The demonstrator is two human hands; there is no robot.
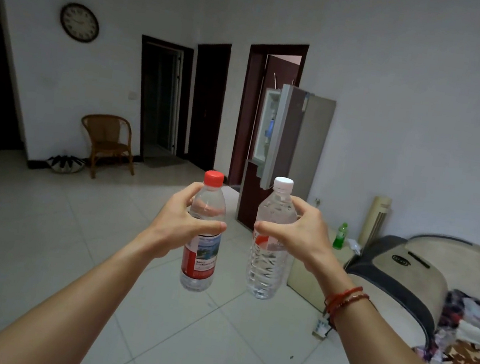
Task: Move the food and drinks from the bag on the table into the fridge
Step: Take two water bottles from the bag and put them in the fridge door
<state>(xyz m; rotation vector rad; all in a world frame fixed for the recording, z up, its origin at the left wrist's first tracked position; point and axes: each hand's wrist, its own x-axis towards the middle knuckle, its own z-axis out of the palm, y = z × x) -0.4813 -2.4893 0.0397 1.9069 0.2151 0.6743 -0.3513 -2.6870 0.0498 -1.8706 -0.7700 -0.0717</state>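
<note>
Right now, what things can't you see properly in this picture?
Inside of the fridge: its open door stands nearly edge-on in the head view and hides it.
The bag and table: outside the edges of the head view.
Label words on the red-capped bottle: too small, and partly behind the left hand.
Label on the white-capped bottle: mostly behind the thumb of the right hand.
Time on the clock: too small and dim.

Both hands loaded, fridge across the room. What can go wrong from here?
1. The left hand grips the red-capped clear plastic bottle and the right hand the white-capped clear plastic bottle. That leaves no free hand to widen the open upper door of the grey fridge.
2. The door's shelves hold items, so space may be tight.
3. A small white object lies on the tiled floor near the path and could cause a trip.
</note>
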